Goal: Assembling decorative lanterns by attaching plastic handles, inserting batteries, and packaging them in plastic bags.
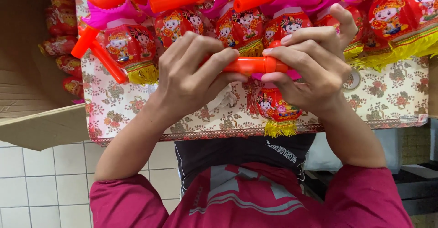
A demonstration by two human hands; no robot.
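Here my left hand and right hand both grip the orange handle over the flowered table. Below it hangs a small red lantern, painted with cartoon figures, pink-capped, yellow-fringed.

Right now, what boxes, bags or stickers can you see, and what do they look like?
Cardboard box: far left, brown, open, holding red wrapped lanterns.
Box flap: lower left, plain brown, sticking out.
Small label: right edge of the flowery table cover, pale rectangle, print too small to tell.
No screens or signs.
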